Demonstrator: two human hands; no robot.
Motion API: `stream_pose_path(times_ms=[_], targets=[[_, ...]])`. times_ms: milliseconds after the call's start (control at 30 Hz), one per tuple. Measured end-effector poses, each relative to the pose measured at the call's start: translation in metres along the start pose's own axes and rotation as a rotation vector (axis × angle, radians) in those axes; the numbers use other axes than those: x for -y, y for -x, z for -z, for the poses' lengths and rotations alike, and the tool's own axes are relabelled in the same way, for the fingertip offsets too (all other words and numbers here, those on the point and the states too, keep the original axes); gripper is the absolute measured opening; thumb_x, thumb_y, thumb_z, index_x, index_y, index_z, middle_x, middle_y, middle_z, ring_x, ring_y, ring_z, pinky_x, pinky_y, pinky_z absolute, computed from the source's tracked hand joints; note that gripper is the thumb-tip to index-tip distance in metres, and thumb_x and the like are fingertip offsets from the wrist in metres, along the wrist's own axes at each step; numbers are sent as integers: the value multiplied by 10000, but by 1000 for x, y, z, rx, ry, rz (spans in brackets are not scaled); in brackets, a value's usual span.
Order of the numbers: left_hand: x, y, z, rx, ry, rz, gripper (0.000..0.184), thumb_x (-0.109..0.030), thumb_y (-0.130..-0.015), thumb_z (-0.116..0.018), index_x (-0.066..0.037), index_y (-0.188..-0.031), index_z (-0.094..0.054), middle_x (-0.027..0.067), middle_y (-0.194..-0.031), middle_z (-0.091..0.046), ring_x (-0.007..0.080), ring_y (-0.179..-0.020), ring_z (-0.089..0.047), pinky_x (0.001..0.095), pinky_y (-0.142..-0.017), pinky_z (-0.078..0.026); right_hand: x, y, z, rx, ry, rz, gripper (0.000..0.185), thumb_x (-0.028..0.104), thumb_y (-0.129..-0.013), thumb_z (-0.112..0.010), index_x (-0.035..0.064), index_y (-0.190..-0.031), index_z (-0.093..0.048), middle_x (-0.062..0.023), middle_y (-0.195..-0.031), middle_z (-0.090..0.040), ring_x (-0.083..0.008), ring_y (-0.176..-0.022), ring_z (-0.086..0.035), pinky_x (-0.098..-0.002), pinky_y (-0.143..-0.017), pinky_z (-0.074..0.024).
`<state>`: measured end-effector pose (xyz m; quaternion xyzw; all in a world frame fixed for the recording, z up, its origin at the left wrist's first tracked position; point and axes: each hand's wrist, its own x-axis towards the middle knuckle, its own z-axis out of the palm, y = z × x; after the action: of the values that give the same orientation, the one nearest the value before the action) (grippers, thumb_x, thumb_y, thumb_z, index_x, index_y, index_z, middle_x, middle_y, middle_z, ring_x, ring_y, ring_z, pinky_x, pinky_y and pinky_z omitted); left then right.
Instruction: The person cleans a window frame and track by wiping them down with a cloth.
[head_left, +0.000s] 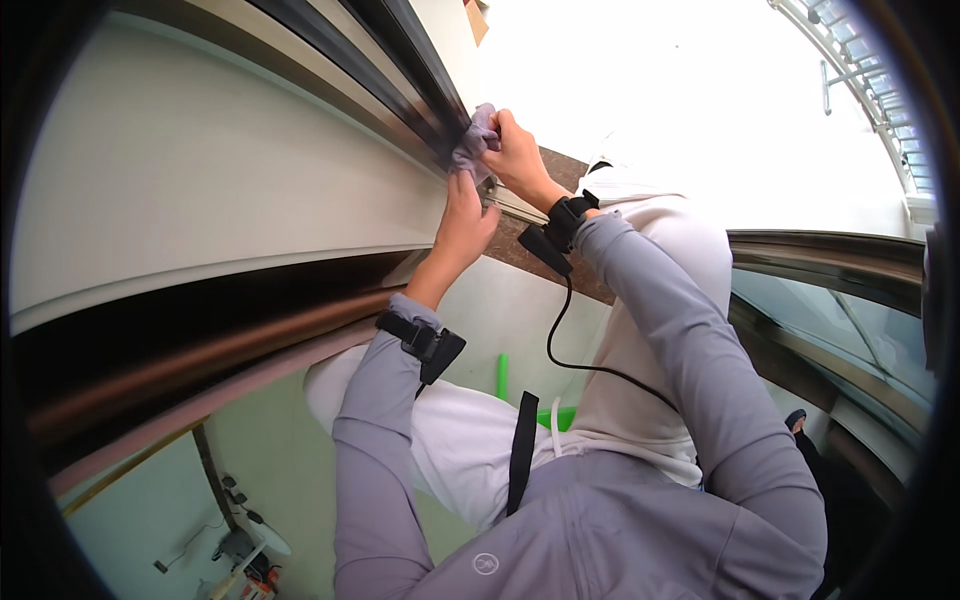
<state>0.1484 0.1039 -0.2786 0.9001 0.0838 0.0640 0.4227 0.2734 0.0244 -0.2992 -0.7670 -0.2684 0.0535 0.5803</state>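
A greyish-purple cloth [472,153] is bunched against the lower end of a dark door or window frame [425,75]. My right hand [522,158] is closed on the cloth from the right, with its fingers bent into the folds. From below, my left hand [464,228] reaches up to the same cloth, its fingertips pressed into it and partly covered; its thumb stands apart. Both wrists carry black strapped devices, the left one [422,338] and the right one [568,225].
A pale panel [230,170] fills the left side, with a brown rail [220,350] below it. A brown stone sill [515,240] runs under my hands. A black cable [560,340] hangs from the right wrist. Glass [810,310] is at right; a person's foot [796,420] shows lower right.
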Motion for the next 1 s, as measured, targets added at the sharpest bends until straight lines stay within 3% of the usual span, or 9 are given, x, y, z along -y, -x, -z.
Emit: stream_pose_path(times_ms=[133, 233, 333, 467, 600, 733, 833, 900, 1000], targets=[[17, 0, -17, 12, -4, 54, 651, -93, -809, -621, 62, -1321, -250, 302, -1274, -344, 456, -1181, -390, 438, -1004, -339, -21, 5, -8, 23, -5, -2, 274, 65, -729, -619, 26, -943, -450, -223, -842, -569, -433, -815, -553, -442, -708, -441], [32, -2, -26, 37, 10, 108, 637, -90, -801, -617, 77, -1299, -256, 313, -1258, -349, 465, -1173, -386, 444, -1006, -332, -37, 5, -9, 112, 21, -75, 271, 50, -721, -607, 32, -945, -454, -229, -860, -568, -442, -840, -552, -458, -719, -433], [45, -2, -47, -26, 65, 123, 590, -80, -792, -602, 112, -1253, -288, 324, -1226, -369, 479, -1159, -386, 461, -1000, -330, -62, 11, -19, 79, 50, -56, 300, 71, -735, -624, 29, -974, -448, -207, -828, -571, -397, -757, -558, -404, -682, -452], [70, 0, -76, -81, 126, 204, 653, -129, -808, -607, 107, -1315, -269, 322, -1296, -354, 465, -1212, -366, 456, -1022, -316, -96, 15, -26, 145, 47, -115, 288, 52, -729, -614, 24, -954, -436, -229, -839, -565, -428, -792, -550, -410, -691, -447], [86, 1, -88, -45, 132, 287, 666, -156, -819, -604, 84, -1338, -262, 318, -1337, -333, 456, -1228, -364, 450, -1023, -322, -106, 23, -37, 123, 51, -171, 325, 19, -691, -601, 24, -990, -474, -250, -909, -580, -463, -916, -539, -480, -762, -435], [103, 1, -101, -81, 136, 302, 623, -170, -833, -596, 76, -1327, -307, 303, -1332, -383, 416, -1220, -414, 430, -1016, -342, -115, 30, -46, 150, 55, -323, 329, 46, -688, -638, 23, -976, -480, -246, -902, -581, -445, -935, -547, -480, -776, -434], [113, -7, -106, -77, 424, 548, 564, -157, -847, -590, 82, -1302, -359, 274, -1286, -469, 359, -1185, -487, 399, -1000, -371, -129, 30, -51, 93, 63, -450, 384, 97, -673, -690, 20, -1006, -515, -195, -896, -638, -365, -867, -623, -405, -749, -490], [102, -8, -99, -151, 546, 578, 532, -147, -856, -584, 86, -1289, -381, 257, -1265, -502, 333, -1155, -520, 382, -984, -387, -125, 28, -52, 125, 66, -593, 424, 133, -654, -721, -5, -1034, -589, -158, -893, -675, -264, -834, -659, -349, -758, -514], [77, -4, -99, -254, 563, 587, 550, -127, -885, -562, 96, -1337, -341, 262, -1322, -480, 303, -1204, -512, 369, -998, -391, -120, 39, -50, 59, -94, -574, 349, 151, -666, -712, -19, -963, -645, -153, -823, -678, -224, -769, -652, -329, -732, -511]])
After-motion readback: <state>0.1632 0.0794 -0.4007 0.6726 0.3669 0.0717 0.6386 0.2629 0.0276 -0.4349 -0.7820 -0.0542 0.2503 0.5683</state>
